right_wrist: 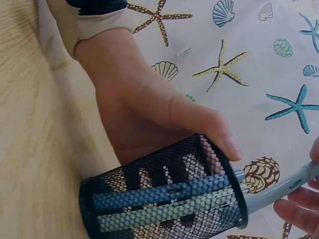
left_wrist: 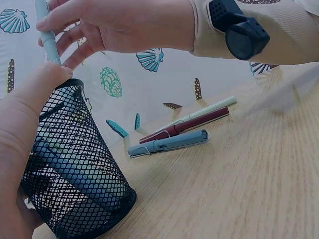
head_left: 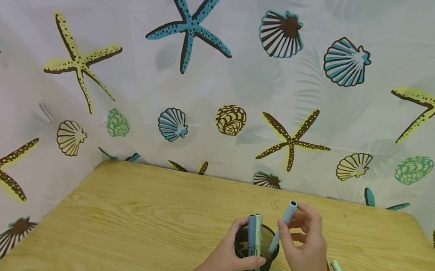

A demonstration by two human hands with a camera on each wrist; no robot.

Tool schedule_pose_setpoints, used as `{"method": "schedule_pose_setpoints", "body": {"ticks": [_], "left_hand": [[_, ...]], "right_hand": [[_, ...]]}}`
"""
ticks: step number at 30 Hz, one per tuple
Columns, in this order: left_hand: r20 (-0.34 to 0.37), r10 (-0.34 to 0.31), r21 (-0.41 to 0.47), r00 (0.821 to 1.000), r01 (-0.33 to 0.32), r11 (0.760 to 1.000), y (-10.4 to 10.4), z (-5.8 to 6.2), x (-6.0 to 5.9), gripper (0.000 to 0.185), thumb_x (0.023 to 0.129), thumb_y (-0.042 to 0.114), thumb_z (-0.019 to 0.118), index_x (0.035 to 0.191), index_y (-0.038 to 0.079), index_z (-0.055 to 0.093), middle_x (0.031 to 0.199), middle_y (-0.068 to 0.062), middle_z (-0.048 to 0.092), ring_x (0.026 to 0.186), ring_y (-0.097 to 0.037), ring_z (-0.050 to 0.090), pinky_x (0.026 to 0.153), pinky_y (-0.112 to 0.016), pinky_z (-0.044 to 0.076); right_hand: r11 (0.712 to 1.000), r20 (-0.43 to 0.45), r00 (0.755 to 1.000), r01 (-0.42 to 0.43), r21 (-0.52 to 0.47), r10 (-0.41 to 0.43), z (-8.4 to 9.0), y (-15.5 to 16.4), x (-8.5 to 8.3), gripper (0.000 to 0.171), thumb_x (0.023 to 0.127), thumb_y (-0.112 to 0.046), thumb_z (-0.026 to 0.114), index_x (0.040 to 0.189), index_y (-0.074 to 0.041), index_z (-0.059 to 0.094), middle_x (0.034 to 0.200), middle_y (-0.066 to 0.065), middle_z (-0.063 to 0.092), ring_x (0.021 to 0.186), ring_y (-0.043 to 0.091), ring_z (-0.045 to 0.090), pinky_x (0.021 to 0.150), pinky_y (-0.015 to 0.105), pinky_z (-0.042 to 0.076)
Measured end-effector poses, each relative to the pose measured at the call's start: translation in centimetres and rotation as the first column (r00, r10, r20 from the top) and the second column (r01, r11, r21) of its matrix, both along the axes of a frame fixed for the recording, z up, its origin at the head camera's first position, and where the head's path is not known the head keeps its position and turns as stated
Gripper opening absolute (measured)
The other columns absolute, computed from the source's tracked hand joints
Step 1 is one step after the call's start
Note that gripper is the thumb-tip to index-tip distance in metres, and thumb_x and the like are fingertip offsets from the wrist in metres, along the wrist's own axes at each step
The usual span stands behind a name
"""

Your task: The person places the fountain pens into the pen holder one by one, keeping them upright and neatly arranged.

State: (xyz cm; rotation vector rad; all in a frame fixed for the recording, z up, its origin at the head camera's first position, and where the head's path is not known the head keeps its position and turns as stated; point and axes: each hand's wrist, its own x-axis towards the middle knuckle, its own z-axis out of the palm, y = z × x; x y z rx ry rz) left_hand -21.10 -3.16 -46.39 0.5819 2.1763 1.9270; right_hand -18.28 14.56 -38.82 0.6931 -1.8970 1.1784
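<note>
My left hand [head_left: 228,255] grips a black mesh pen cup [right_wrist: 159,194], its thumb over the rim in the head view. Inside the cup lean a dark blue pen [head_left: 251,234] and a pale green pen [head_left: 258,238], both visible through the mesh in the right wrist view. Between thumb and fingers, my right hand [head_left: 306,246] pinches a light blue pen [head_left: 289,213] near its upper end. That pen slants down, with its lower end inside the cup's mouth at the right side.
To the right of the cup, a pale green pen [left_wrist: 217,105], a maroon pen [left_wrist: 197,123] and a grey-blue pen [left_wrist: 172,143] lie on the wooden table [head_left: 133,227]. A white curtain [head_left: 217,83] printed with starfish and shells hangs behind the table.
</note>
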Motion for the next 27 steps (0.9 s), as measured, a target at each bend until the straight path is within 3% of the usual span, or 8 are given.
{"method": "schedule_pose_setpoints", "body": {"ticks": [5,14,27], "left_hand": [[-0.002,-0.016,0.033,1.000,0.016,0.999,0.1,0.1,0.1,0.073,0.081,0.030,0.072,0.138,0.033,0.026,0.128,-0.001,0.040,0.111,-0.021,0.048,0.086,-0.038,0.046],[-0.002,-0.024,0.043,1.000,0.024,0.999,0.1,0.1,0.2,0.074,0.080,0.032,0.072,0.138,0.033,0.026,0.127,-0.002,0.040,0.110,-0.023,0.048,0.085,-0.038,0.046],[0.004,-0.008,0.026,1.000,0.008,1.000,0.2,0.3,0.3,0.074,0.081,0.030,0.072,0.139,0.033,0.026,0.130,-0.003,0.038,0.109,-0.024,0.047,0.084,-0.039,0.046]], "right_hand": [[1.000,0.011,1.000,0.009,0.012,-0.009,0.8,-0.5,1.2,0.056,0.070,0.024,0.064,0.119,0.013,0.039,0.087,0.015,0.056,0.069,0.016,0.058,0.055,0.020,0.048],[0.999,0.055,0.998,-0.023,0.038,0.020,-2.8,0.6,-0.7,0.058,0.073,0.017,0.068,0.124,0.004,0.043,0.090,0.006,0.059,0.073,0.014,0.059,0.059,0.020,0.049],[0.993,0.134,0.991,0.000,0.116,-0.016,-3.3,0.6,-0.8,0.038,0.082,0.004,0.066,0.116,-0.002,0.052,0.096,0.005,0.060,0.084,0.014,0.057,0.062,0.024,0.050]]}}
